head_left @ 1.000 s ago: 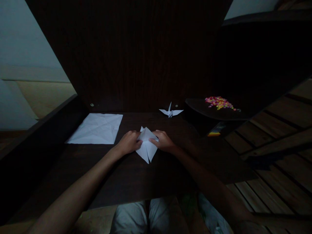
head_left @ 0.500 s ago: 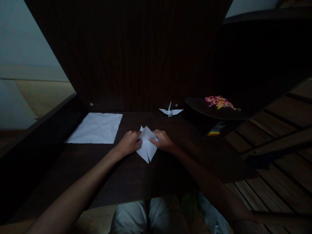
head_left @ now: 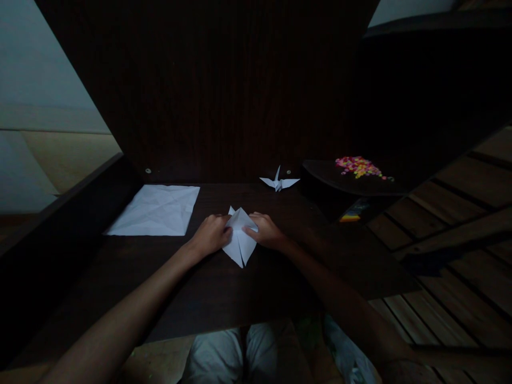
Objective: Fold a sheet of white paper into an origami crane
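A white sheet of origami paper (head_left: 240,242), folded into a diamond with a slit up its lower half, is held over the dark desk. My left hand (head_left: 213,233) grips its left corner, thumb on the front face and the other fingers partly hidden behind. On the opposite corner my right hand (head_left: 264,229) is closed the same way, its thumb pressing near the middle. Small points of paper stick up at the top. Beyond, close to the back panel, stands a finished white paper crane (head_left: 279,183) with its wings spread.
Creased white paper (head_left: 156,210) lies flat on the desk (head_left: 192,298) at the left. A low curved shelf (head_left: 320,173) at the right bears a heap of small colourful pieces (head_left: 359,166). Beneath it sits a yellow and blue item (head_left: 352,213). A raised side board (head_left: 60,213) bounds the left.
The view has shifted very slightly. Both hands keep their hold on the folded paper, with almost no visible movement.
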The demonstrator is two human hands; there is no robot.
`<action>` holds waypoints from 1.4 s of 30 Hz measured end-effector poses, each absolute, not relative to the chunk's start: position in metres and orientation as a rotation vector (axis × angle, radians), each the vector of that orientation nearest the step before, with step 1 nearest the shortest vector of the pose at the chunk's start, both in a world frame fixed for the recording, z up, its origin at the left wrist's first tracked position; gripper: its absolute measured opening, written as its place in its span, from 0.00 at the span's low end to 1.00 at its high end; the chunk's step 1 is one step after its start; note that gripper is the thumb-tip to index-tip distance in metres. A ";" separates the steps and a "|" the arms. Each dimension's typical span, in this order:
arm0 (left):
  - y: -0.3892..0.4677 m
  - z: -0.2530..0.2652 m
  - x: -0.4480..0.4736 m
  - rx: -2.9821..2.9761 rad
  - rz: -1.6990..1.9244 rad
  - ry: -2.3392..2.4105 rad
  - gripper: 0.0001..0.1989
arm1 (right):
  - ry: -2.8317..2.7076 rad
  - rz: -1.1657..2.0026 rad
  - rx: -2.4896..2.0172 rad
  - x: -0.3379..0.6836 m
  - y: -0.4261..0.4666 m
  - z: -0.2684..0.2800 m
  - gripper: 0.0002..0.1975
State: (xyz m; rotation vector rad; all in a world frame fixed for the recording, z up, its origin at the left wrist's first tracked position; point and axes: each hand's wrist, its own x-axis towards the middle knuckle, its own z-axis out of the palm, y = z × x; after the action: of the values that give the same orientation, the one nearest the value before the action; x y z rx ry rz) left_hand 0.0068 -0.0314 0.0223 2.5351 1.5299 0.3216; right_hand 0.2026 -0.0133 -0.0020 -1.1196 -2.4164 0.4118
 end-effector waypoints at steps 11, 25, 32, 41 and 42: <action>-0.030 0.023 0.006 2.508 0.327 1.500 0.11 | -2.400 0.409 -1.128 0.202 -0.014 -0.002 0.03; -0.034 0.032 0.010 2.466 0.296 1.577 0.19 | -2.281 0.532 -1.181 0.200 -0.013 -0.003 0.05; -0.032 0.036 0.010 2.372 0.299 1.635 0.21 | -2.124 0.706 -1.296 0.197 -0.016 0.000 0.13; -0.032 0.036 0.010 2.341 0.300 1.642 0.17 | -2.076 0.720 -1.294 0.197 -0.015 -0.001 0.13; -0.031 0.036 0.010 2.338 0.313 1.640 0.17 | -2.078 0.725 -1.287 0.197 -0.015 -0.001 0.13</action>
State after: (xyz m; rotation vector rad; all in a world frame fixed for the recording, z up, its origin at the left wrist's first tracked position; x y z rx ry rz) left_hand 0.0098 -0.0311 0.0357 2.3380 1.6397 0.3133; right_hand 0.1973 -0.0148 -0.0009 -1.2869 -2.0775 0.7248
